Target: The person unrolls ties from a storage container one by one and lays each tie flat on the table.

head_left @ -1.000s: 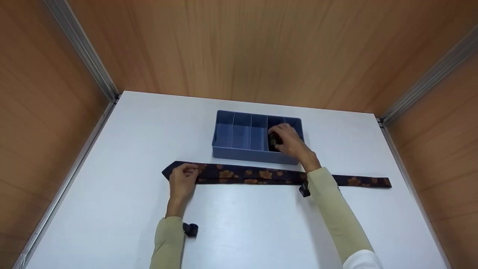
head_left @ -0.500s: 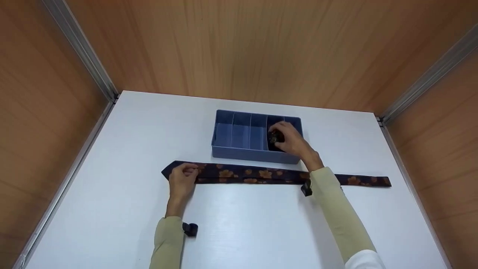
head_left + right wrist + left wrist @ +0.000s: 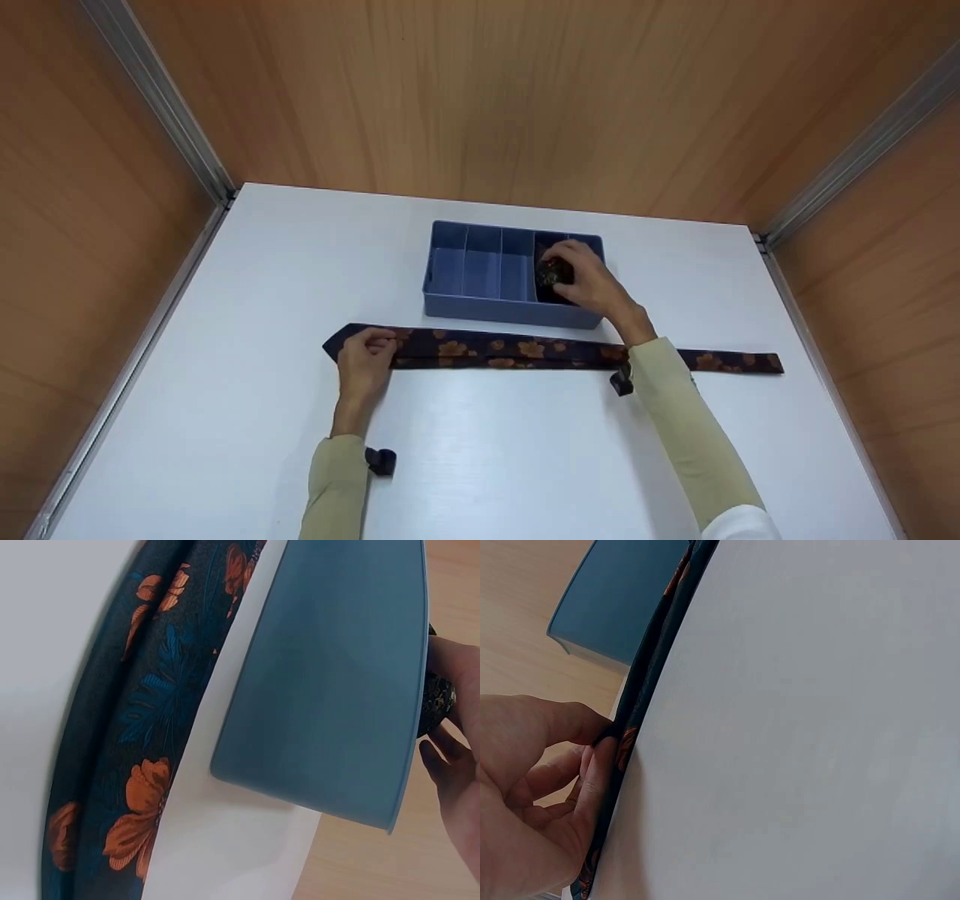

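A dark necktie (image 3: 480, 349) with orange flowers lies lengthwise across the white table, its pointed end at the left. My left hand (image 3: 365, 367) pinches its edge near that point; in the left wrist view, thumb and forefinger meet on the tie (image 3: 634, 694). Behind it stands a blue divided box (image 3: 510, 308). Over a right-hand compartment, my right hand (image 3: 598, 286) grips a dark, rounded bundle with a gold pattern (image 3: 552, 277). The right wrist view shows the bundle (image 3: 436, 699) at the box's rim, between thumb and fingers, partly hidden by the box wall.
Wooden panels (image 3: 480, 105) close off the back and both sides of the white table (image 3: 480, 442), with metal rails (image 3: 161, 97) at the corners. Thin dividers (image 3: 499, 262) split the box into several compartments. The right forearm (image 3: 694, 420) passes above the tie's narrow part.
My right hand has shifted slightly right with the dark bundle, and more of the bundle shows above the compartment. My left hand keeps its pinch on the tie.
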The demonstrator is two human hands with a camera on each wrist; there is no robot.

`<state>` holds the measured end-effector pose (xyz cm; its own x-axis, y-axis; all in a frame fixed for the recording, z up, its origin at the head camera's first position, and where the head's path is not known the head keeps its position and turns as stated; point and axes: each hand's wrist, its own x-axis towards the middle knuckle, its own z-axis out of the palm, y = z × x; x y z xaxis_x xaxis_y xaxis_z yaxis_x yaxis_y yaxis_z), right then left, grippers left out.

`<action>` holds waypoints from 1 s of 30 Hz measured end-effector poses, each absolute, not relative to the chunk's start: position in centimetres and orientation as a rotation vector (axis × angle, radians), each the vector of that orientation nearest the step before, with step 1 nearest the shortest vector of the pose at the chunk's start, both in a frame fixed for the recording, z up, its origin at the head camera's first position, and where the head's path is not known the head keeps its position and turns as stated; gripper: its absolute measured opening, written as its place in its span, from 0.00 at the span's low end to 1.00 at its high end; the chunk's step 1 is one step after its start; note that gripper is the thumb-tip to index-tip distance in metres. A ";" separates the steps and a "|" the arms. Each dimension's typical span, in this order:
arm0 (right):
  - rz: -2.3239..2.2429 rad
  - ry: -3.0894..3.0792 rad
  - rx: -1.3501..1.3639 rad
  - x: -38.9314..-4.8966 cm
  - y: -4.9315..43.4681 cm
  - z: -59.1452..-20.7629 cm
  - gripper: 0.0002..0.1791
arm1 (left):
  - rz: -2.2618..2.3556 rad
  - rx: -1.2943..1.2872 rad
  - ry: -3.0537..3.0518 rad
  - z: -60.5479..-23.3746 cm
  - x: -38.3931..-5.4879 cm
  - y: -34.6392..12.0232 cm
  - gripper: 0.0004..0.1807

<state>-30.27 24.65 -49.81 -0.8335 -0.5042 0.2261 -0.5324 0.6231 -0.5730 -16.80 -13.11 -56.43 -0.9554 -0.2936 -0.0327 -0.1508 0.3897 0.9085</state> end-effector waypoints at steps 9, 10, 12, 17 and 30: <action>0.998 -2.744 0.897 -29.7 25.0 -49.6 0.24 | -1.642 0.413 -2.493 -56.4 -16.9 -13.0 0.06; 1.000 -2.742 0.893 -29.7 25.0 -49.6 0.24 | -1.644 0.414 -2.493 -56.4 -16.9 -13.0 0.05; 1.005 -2.729 0.893 -29.6 25.1 -49.5 0.24 | -1.647 0.416 -2.494 -56.4 -16.9 -13.0 0.06; 1.016 -2.673 0.894 -29.2 25.3 -49.2 0.24 | -1.673 0.423 -2.498 -56.3 -16.9 -12.9 0.06; 0.994 -2.587 0.904 -27.9 26.0 -48.3 0.27 | -1.637 0.338 -2.501 -56.3 -16.9 -13.0 0.06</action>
<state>-27.95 26.00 -48.33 -0.7846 -0.4667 0.4083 -0.6200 0.5807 -0.5277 -16.94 -13.03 -56.26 -0.9660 -0.2584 -0.0111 -0.1136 0.3854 0.9157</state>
